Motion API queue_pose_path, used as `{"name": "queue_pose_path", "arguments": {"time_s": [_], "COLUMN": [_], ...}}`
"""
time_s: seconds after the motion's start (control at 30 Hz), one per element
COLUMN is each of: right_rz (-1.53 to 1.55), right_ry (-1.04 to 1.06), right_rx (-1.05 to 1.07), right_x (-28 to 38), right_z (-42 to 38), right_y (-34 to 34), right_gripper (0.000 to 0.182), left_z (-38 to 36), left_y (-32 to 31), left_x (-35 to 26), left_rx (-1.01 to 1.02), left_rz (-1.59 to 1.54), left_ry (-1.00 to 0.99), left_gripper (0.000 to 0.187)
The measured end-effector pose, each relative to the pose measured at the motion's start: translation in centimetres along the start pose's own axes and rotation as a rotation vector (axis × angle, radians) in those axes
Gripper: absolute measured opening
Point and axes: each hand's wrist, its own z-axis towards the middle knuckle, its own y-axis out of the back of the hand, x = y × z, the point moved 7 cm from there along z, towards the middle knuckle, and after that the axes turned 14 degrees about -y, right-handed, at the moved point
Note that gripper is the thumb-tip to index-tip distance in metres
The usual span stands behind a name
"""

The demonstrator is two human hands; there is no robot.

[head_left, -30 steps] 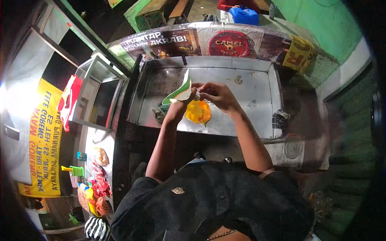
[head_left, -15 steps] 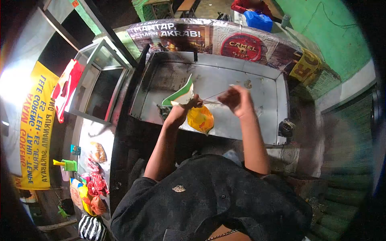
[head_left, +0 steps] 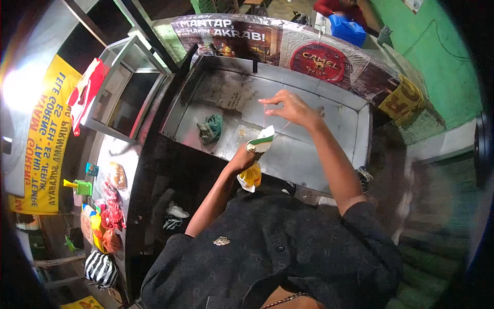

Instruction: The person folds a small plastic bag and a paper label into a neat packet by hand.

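Observation:
My left hand (head_left: 242, 157) is closed around the gathered neck of a plastic packet. Its white-and-green top (head_left: 263, 141) sticks up above the fist, and its yellow lower part (head_left: 250, 178) hangs below. Above and to the right, my right hand (head_left: 292, 109) has thumb and forefinger hooked in a thin rubber band (head_left: 265, 117). The band's strands are stretched down to the packet's neck. Both hands are over the near part of a metal tray (head_left: 309, 167). A crumpled dark green plastic bag (head_left: 210, 130) lies in it at left.
A glass display case (head_left: 126, 87) stands left, beside a counter with several colourful packets (head_left: 110, 212). A poster-covered partition (head_left: 231, 38) borders the tray's far side. Beyond it, a person in a red top (head_left: 355, 13) is near a blue bag (head_left: 347, 30).
My right hand has moved up and left, stretching the band above the packet. The packet's top has turned and shifted right and down. The green bag in the tray is now uncovered.

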Motion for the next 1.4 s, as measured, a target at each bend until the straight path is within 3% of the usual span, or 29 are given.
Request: {"name": "queue_pose_path", "arguments": {"time_s": [0.17,0.23,0.3,0.4,0.43,0.5,0.57,0.63,0.67,0.7,0.73,0.87,0.93,0.97,1.0,1.03,1.07,1.17,1.27,1.4], "right_rz": [-0.007,0.02,0.083,0.108,0.089,0.169,0.367,0.331,0.305,0.278,0.289,0.358,0.214,0.149,0.084,0.02,0.156,-0.068,-0.062,0.016], "right_ry": [0.169,0.194,0.238,0.255,0.263,0.264,0.242,0.157,0.128,0.1,0.02,0.077,0.146,0.041,-0.065,-0.172,-0.041,0.143,0.089,0.158], "right_rx": [0.141,0.238,0.243,0.253,0.244,0.201,0.145,0.165,0.147,0.126,0.1,-0.072,-0.207,-0.167,-0.126,-0.081,-0.11,-0.234,-0.248,-0.257], "right_x": [5.8,7.5,8.3,7.2,6.3,5.6,5.3,5.2,4.9,4.4,3.1,-2.4,-1.7,-0.9,0.4,0.8,1.5,4.1,7.2,10.2], "right_z": [-1.1,-2.2,-3.8,-6.2,-6.9,-7.7,-8.5,-9.1,-9.3,-9.4,-9.4,-9.3,-8.8,-8.6,-8.5,-8.6,-8.8,-9.4,-10.1,-11.0], "right_y": [-2.1,-2.9,-2.4,-4.4,-5.8,-6.7,-6.2,-5.7,-5.2,-4.9,-4.9,-5.2,-3.5,-3.2,-2.5,-2.5,-3.1,-4.2,-2.2,-4.7], "right_gripper": [0.038,0.036,0.033,0.031,0.032,0.032,0.031,0.029,0.029,0.028,0.024,0.022,0.023,0.022,0.021,0.019,0.015,0.021,0.028,0.032], "left_z": [1.3,1.7,1.4,1.1,0.7,0.2,0.4,0.5,-0.2,-0.5,-0.9,-1.7,-1.4,-1.3,-1.0,-0.6,-0.6,-0.8,-1.0,-0.8], "left_y": [-0.1,1.3,2.3,5.1,5.3,6.0,6.6,6.9,6.6,7.0,7.2,5.8,7.1,7.8,8.0,8.4,8.7,9.9,11.7,11.9], "left_x": [0.5,2.4,-2.7,2.2,2.6,-1.0,-0.8,-1.9,-4.5,-3.7,-3.9,-6.7,-4.2,-3.5,-4.7,-5.0,-5.3,-6.6,-7.0,-5.8], "left_rx": [-0.259,-0.404,-0.505,-0.5,-0.608,-0.634,-0.574,-0.436,-0.482,-0.355,-0.314,-0.179,-0.233,-0.254,-0.481,-0.584,-0.666,-0.824,-0.874,-0.91], "left_rz": [0.321,-0.126,-0.159,-0.224,-0.425,-0.369,-0.29,-0.173,-0.28,-0.184,-0.259,-0.373,-0.424,-0.448,-0.527,-0.583,-0.502,-0.325,-0.249,-0.596], "left_ry": [-0.166,0.079,-0.315,-0.174,-0.176,0.092,0.083,0.066,0.013,0.153,0.128,0.059,-0.093,-0.169,-0.02,-0.071,-0.079,-0.134,-0.287,-0.257], "left_gripper": [0.023,0.023,0.017,0.01,0.01,0.022,0.023,0.024,0.028,0.032,0.03,0.021,0.019,0.019,0.019,0.022,0.023,0.026,0.029,0.027]}}
